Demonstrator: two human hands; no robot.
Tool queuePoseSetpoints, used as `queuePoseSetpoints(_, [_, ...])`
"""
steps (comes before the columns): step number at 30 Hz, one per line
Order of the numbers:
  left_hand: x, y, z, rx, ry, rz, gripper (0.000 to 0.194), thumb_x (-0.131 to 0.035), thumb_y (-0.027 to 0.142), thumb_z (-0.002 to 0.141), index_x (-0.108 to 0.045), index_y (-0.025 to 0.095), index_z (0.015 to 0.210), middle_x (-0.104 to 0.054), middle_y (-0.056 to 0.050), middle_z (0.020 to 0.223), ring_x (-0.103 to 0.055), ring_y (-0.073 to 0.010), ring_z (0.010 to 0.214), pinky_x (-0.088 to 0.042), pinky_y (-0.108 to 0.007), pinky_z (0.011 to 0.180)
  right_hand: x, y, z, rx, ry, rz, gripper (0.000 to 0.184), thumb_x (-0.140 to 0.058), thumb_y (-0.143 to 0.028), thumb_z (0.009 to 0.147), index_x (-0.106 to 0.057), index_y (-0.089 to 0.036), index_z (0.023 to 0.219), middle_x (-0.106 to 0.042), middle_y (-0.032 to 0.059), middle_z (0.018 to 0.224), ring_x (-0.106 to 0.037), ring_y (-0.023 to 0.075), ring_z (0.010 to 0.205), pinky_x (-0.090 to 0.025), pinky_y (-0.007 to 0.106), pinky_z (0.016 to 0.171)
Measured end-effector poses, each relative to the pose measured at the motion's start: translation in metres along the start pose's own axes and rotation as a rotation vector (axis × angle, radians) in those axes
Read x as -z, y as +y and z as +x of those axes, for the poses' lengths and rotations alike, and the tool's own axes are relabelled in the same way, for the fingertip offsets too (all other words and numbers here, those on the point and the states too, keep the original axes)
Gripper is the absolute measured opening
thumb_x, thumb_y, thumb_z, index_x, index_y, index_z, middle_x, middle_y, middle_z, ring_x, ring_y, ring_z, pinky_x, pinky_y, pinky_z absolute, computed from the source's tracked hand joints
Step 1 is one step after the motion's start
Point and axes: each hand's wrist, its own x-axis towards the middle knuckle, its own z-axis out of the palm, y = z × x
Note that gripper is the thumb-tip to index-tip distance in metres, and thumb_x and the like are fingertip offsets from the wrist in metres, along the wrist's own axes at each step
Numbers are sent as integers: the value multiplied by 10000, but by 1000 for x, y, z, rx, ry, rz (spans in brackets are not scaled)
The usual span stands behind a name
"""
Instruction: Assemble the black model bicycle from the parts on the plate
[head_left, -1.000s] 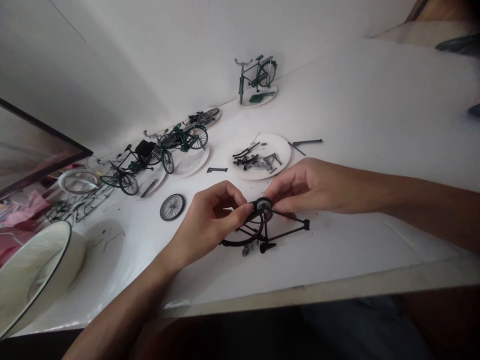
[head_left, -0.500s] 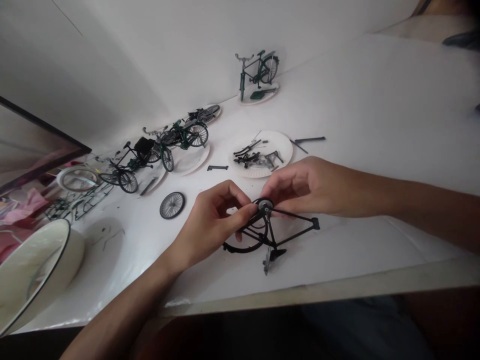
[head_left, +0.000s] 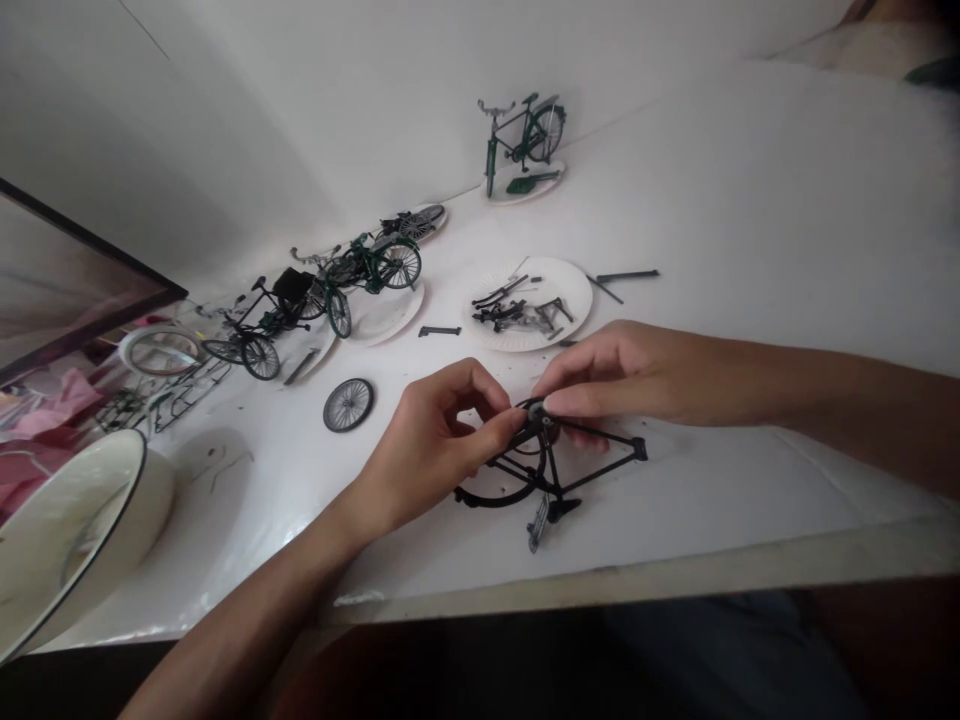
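A black model bicycle frame is held between my hands above the white table, near its front edge. My left hand pinches it by the chain guard area, thumb on top. The thumb and fingers of my right hand close on the frame around the grey chainwheel. A curved rear mudguard reaches left under my left hand. The saddle and grey rack point down toward the table edge. My fingers partly hide the chainwheel.
Behind my hands, a paper plate holds small parts. A loose spoked wheel lies to the left. Assembled model bicycles stand farther back, another green one by the wall. An enamel basin sits at the left edge.
My right thumb has moved left onto the chainwheel, and its fingers have come in closer around the frame. My left hand keeps its pinch.
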Motion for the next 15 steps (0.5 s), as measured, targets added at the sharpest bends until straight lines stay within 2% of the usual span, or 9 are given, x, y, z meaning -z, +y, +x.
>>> queuePoseSetpoints(4, [5, 1, 0, -36, -23, 10, 223, -728, 347, 918, -607, 164, 879, -616, -4, 868, -520, -50, 620, -496, -146, 498, -3, 1, 0, 41, 77, -84, 201, -670, -407, 904, -786, -247, 937, -699, -8, 716, -613, 137, 649, -466, 277, 619])
queuePoseSetpoints(6, [9, 2, -1, -49, -35, 20, 213, -735, 339, 915, -609, 171, 875, -616, -4, 893, -531, -52, 640, -500, -147, 507, -3, 2, -1, 86, 137, -136, 204, -680, -407, 902, -790, -244, 955, -714, -5, 717, -641, 145, 658, -481, 275, 612])
queuePoseSetpoints(10, [13, 7, -7, -97, -3, 48, 149, -736, 278, 917, -620, 186, 904, -641, -10, 928, -585, -63, 696, -519, -152, 557, -3, 2, -5, 310, 271, -250, 207, -712, -392, 894, -803, -244, 1006, -780, 15, 857, -713, 168, 758, -538, 282, 661])
queuePoseSetpoints(15, [10, 10, -13, -187, 21, 1, 118, -725, 186, 913, -608, 196, 925, -667, -23, 985, -652, -101, 770, -566, -194, 611, -4, 0, -11, 522, 384, -420, 139, -706, -332, 911, -803, -262, 982, -793, 2, 926, -712, 169, 787, -532, 284, 653])
